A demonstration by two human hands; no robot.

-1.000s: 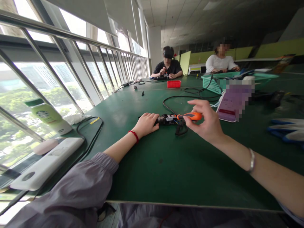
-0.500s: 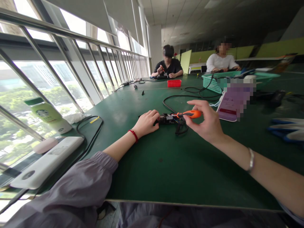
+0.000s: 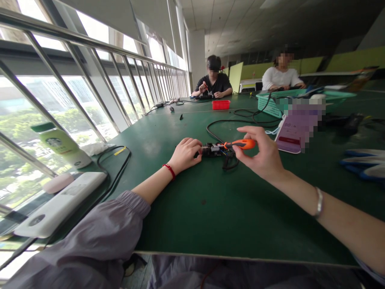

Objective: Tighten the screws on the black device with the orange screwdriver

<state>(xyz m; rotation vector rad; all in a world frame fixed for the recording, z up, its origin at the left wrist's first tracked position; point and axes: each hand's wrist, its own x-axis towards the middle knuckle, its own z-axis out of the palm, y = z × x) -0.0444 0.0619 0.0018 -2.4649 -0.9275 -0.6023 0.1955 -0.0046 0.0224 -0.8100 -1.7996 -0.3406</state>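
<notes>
My bare left hand (image 3: 186, 153) and right hand (image 3: 265, 155): I had two.
Orange-and-black-handled screwdriver (image 3: 243, 144): I counted one.
Narrow black wired device (image 3: 214, 151): I had one.
Red cord bracelet (image 3: 171, 171) and silver bangle (image 3: 319, 203): I wore one each.
Red rectangular plastic tray (image 3: 221, 105): I saw one.
Dark-green-capped pale-green bottle (image 3: 61, 145): I counted one.
Person in black (image 3: 218, 82) and person in white (image 3: 281, 79): I counted two co-workers.

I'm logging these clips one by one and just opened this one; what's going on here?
A person sits at a dark green table. The left hand holds the end of a narrow black device with exposed innards against the tabletop. The right hand holds an orange-and-black-handled screwdriver, its shaft pointing left over the device; whether the tip touches is too small to tell. Farther back, two other people sit near a shallow red plastic tray.
</notes>
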